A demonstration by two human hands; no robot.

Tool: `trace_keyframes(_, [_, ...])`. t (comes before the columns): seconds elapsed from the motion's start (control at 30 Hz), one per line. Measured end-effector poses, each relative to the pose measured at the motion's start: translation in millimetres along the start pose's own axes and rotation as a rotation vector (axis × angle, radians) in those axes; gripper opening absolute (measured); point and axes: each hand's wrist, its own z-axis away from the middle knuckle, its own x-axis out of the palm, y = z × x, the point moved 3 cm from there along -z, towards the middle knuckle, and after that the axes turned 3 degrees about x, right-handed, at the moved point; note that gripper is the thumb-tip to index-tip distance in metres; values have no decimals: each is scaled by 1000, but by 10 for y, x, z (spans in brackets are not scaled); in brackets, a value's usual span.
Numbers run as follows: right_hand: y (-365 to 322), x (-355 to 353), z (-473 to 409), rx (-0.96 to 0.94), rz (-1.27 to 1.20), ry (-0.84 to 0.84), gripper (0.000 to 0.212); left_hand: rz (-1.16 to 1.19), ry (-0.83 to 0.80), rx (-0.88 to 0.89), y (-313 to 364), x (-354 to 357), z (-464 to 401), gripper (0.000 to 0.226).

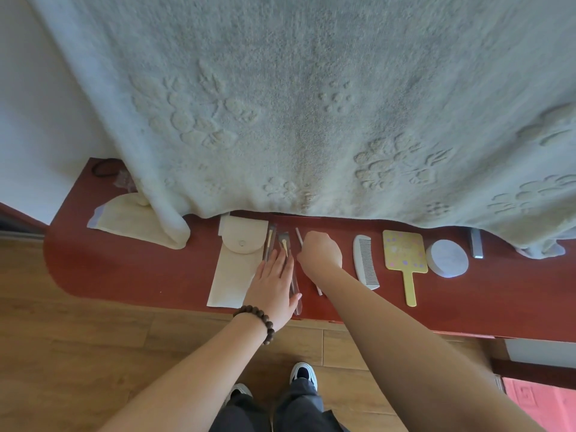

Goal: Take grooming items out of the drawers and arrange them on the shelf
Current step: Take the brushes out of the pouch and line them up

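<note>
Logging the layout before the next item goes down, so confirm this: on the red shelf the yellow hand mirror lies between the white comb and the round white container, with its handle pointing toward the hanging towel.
Not quite. In the head view the yellow hand mirror does lie between the white comb and the round white container on the red shelf, but its handle points toward the shelf's front edge and the person, away from the hanging towel.

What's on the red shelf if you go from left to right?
Black hair tie → cream pouch → left hand on the packaged brushes → right hand → white comb → yellow hand mirror → round white case → grey clip.
</note>
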Motion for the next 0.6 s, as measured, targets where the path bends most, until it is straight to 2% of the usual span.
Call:
trace_keyframes(0.1, [22,-42,-5,10,-84,-25,13,22,25,7,-2,-50,-8,72])
trace_keyframes(0.2, [123,-142,51,23,-364,-30,11,113,72,1,30,-218,22,67])
trace_keyframes(0.27, [193,-236,167,19,-600,-42,6,294,115,-37,54,-368,39,65])
trace_keyframes(0.37, [255,-361,405,4,-827,-74,6,721,155,-155,82,-577,64,57])
trace_keyframes(0.47, [289,-431,587,-33,-970,-89,4,1068,160,-245,152,-744,102,28])
trace_keyframes(0.53, [312,-493,672,-62,-996,-73,5,1148,154,-246,196,-841,152,12])
trace_keyframes(0.6, [350,-572,719,-93,-1095,-44,10,1147,128,-209,225,-902,197,9])
